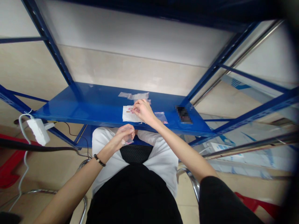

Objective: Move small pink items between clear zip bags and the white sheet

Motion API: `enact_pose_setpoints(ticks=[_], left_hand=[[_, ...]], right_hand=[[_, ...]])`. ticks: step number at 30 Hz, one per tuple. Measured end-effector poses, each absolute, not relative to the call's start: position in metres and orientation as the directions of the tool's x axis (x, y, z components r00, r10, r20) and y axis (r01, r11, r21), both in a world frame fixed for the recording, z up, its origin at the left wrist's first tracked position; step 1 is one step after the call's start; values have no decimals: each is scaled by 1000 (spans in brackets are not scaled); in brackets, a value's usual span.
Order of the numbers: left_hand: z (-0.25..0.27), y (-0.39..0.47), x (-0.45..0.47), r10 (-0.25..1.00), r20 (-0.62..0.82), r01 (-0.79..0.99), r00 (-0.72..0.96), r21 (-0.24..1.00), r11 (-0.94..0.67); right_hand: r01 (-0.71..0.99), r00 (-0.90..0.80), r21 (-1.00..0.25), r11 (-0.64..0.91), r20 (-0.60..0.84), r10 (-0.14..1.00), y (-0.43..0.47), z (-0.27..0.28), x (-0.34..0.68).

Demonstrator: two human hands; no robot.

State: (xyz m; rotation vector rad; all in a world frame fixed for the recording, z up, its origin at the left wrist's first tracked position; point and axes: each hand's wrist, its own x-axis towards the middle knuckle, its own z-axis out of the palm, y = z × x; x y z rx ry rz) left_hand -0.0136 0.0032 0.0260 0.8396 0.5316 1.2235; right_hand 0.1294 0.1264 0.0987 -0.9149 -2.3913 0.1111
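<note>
My left hand (125, 134) is closed round a small clear plastic bag (128, 140) with some pink bits in it, held over my lap in front of the shelf edge. Fingers bent together, my right hand (143, 109) reaches down to a white paper sheet (128, 116) on the blue shelf. Small pink and reddish pieces (130, 110) lie on that sheet, right by my right fingertips. Whether a piece is pinched there is too small to make out. To the right of my right wrist lies another clear bag (160, 117) holding a few pink pieces.
Several flat clear bags (140, 95) lie behind the paper. A dark phone-like object (184, 115), partly blurred out, rests at the shelf's right. The blue shelf (93, 102) has uprights at both sides. A white power strip (38, 131) hangs at its left front corner.
</note>
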Motion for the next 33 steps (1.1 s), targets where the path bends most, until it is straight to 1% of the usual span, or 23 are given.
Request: enact_pose_setpoints(ticks=[2,5,8,11,13,17,21,24,27,29,33], left_hand=[[26,3,-13,956,64,-575,286,810,118],[23,3,-13,958,50,-546,283,830,118],[18,3,-14,961,42,-525,274,844,113],[15,4,-14,960,33,-505,276,855,116],[15,3,-13,959,26,-490,284,863,121],[16,3,-10,953,18,-460,301,878,129],[17,4,-11,953,5,-411,304,903,127],[19,3,-12,955,6,-413,296,902,123],[20,1,-12,949,17,-418,315,900,123],[20,-1,-11,937,13,-395,349,909,135],[21,-6,-8,880,-25,-339,474,917,209]], right_hand=[[498,-642,-329,802,482,597,101,111,127],[399,-714,-400,825,430,553,72,120,123],[363,-778,-452,815,335,532,62,117,122],[356,-808,-516,779,248,534,63,112,125],[355,-825,-537,766,205,526,66,110,127],[366,-858,-492,790,150,491,68,114,131],[372,-867,-415,831,164,470,64,118,135],[358,-872,-418,835,171,459,58,114,139],[331,-856,-503,798,196,479,51,106,145],[315,-823,-583,749,226,521,46,98,148],[329,-682,-728,601,257,685,34,79,155]])
